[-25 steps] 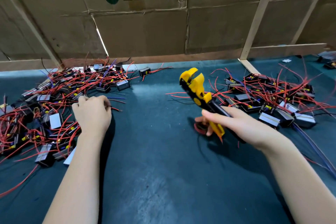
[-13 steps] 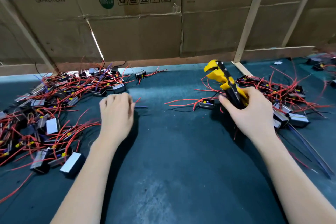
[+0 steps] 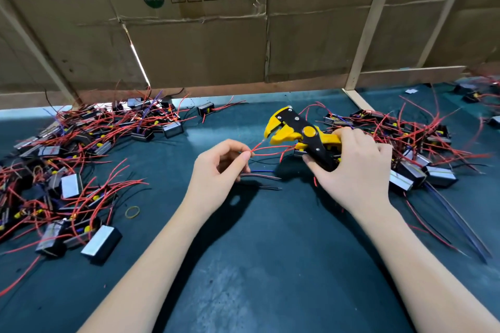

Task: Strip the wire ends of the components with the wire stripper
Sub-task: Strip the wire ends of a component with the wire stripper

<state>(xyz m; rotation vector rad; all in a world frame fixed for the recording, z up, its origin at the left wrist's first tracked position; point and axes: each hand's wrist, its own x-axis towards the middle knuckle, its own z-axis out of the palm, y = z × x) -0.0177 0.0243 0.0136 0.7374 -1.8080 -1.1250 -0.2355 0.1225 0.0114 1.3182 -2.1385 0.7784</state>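
Pinching a red wire point(image 3: 266, 146), left hand point(image 3: 219, 170); right hand point(image 3: 354, 170) gripping the wire stripper point(image 3: 300, 132)

Electronics assembly workshop: dark work mat point(image 3: 257, 265), piles of wired components point(image 3: 81, 149), capacitor-carton cardboard partitions point(image 3: 203, 43).

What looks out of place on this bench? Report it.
A lone yellow rubber band lies on the green mat beside the left pile of components, unlike anything else there. The cardboard backing is torn, with a lit gap. Otherwise nothing stands out.
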